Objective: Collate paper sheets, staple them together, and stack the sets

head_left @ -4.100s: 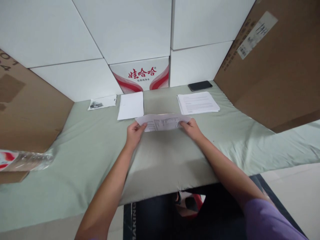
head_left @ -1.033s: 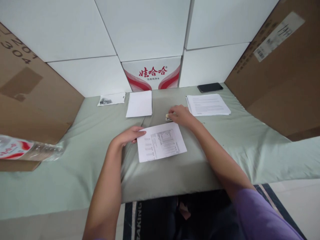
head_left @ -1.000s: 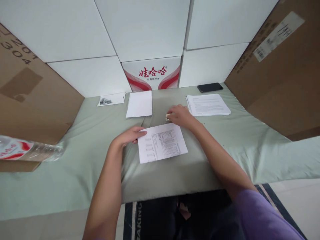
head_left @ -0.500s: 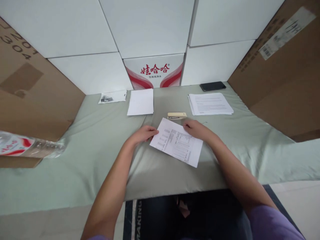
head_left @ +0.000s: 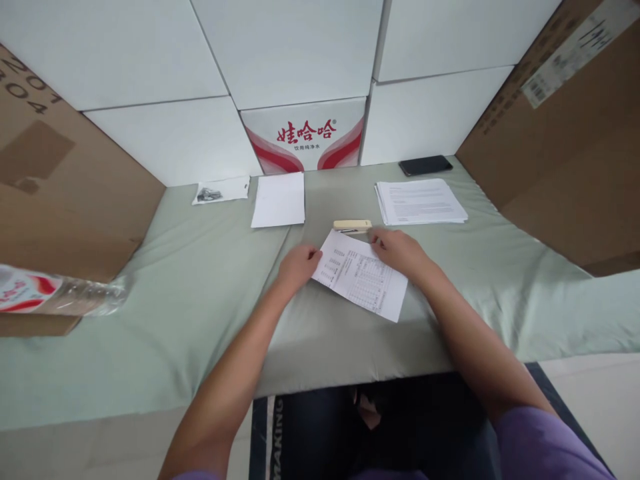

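Green cloth [head_left: 190, 280], centre: printed sheet [head_left: 363, 277] lies skewed. Left hand [head_left: 299, 263] pinches its 9 o'clock edge; right hand [head_left: 400, 250] presses flat at 1 o'clock. Stapler [head_left: 353, 226] just beyond, 12 o'clock. Better to square the corner first, hands steady.

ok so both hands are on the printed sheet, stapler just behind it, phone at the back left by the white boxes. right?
Not quite: the phone is at the back right, beyond the paper stack. The head view shows it. Both the left hand and right hand touch the printed sheet, stapler just behind.
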### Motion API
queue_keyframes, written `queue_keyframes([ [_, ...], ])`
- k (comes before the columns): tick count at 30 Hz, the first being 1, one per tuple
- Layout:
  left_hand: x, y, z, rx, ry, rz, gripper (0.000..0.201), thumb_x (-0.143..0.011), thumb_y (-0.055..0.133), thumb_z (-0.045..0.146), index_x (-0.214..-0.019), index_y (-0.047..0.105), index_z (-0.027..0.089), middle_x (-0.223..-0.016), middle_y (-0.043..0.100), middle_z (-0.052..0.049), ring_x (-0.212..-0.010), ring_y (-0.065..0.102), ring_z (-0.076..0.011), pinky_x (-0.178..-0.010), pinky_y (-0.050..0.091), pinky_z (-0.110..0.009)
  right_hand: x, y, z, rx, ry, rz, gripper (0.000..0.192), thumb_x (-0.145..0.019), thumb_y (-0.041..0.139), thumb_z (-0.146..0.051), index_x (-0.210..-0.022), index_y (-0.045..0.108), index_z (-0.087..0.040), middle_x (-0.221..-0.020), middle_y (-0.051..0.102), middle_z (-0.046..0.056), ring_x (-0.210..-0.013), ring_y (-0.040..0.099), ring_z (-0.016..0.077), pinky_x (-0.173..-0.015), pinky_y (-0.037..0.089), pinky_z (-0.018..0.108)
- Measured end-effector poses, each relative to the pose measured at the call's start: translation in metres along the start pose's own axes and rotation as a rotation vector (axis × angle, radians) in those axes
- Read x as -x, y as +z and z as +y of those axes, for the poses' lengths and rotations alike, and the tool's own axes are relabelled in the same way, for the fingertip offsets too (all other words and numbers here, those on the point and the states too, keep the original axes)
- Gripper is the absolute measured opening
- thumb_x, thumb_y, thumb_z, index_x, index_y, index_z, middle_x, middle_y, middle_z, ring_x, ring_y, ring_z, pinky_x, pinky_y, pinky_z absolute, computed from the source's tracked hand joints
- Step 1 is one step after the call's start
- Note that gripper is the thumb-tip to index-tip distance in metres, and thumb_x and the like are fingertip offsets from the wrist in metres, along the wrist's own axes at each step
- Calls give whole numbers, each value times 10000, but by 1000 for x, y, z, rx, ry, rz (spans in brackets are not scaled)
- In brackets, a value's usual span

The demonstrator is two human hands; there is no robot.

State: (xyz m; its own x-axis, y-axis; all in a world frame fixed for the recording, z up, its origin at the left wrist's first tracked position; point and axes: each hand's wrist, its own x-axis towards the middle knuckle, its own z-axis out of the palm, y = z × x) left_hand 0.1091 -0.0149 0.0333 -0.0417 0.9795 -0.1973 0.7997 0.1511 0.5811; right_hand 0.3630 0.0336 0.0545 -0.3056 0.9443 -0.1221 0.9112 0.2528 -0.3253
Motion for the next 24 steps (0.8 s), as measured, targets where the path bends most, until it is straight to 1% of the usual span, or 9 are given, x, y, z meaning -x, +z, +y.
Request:
queue_keyframes([
  [4,-2,5,3,16,-18,33,283,-946,516,345,-975,746,184,-967,761,-96,-879,664,-221,-677,402,-302,-4,1,9,-3,10,37,171,-894,528,-259,-1014,645,-230,-932,689,72,-809,586,222,-616,320,310],
  [7,-3,7,4,-10,-27,44,283,-953,516,351,-990,747,191,-985,761,-98,-910,665,-226,-698,414,-301,-1,-6,7,28,-2,78,253,-904,555,-297,-1128,637,-210,-1035,685,101,-853,601,242,-638,344,327],
  [9,-2,7,4,-37,-41,54,291,-958,508,356,-1004,744,192,-1006,759,-100,-932,664,-233,-710,420,-304,5,-18,-2,56,-35,121,290,-925,556,-323,-1175,627,-195,-1106,671,123,-903,608,263,-670,360,342],
  [12,-1,9,7,-65,-62,65,302,-966,489,358,-1021,737,195,-1019,759,-97,-932,665,-228,-718,425,-303,7,-43,-27,66,-117,174,289,-959,525,-331,-1186,630,-187,-1124,663,132,-962,606,287,-723,378,356],
  [15,0,10,9,-78,-67,71,312,-969,473,363,-1022,736,203,-1009,762,-89,-922,669,-225,-718,424,-304,-14,-58,-52,41,-184,240,271,-972,492,-295,-1166,634,-171,-1130,665,134,-1006,595,293,-780,396,364],
  [16,0,11,10,-80,-68,71,314,-969,473,364,-1027,736,203,-1012,763,-90,-929,671,-228,-721,426,-305,-27,-57,-59,30,-197,256,261,-973,478,-275,-1151,636,-166,-1130,667,133,-1013,593,289,-801,402,366],
  [18,1,10,11,-85,-69,65,316,-967,477,365,-1049,734,202,-1031,764,-97,-955,675,-237,-731,432,-308,-58,-47,-67,13,-206,260,246,-974,454,-239,-1108,644,-160,-1122,675,131,-1016,592,281,-833,414,368],
  [21,2,9,13,-94,-73,48,315,-968,478,359,-1073,732,203,-1059,764,-105,-984,680,-250,-745,439,-318,-103,-17,-73,8,-164,225,261,-966,431,-200,-1102,650,-163,-1158,677,138,-1039,594,285,-858,434,380],
  [24,2,9,13,-97,-70,50,313,-967,485,359,-1098,723,204,-1068,765,-107,-1000,683,-261,-754,445,-327,-127,11,-74,11,-114,201,290,-961,418,-187,-1131,652,-166,-1196,671,153,-1075,593,298,-893,448,412],
])
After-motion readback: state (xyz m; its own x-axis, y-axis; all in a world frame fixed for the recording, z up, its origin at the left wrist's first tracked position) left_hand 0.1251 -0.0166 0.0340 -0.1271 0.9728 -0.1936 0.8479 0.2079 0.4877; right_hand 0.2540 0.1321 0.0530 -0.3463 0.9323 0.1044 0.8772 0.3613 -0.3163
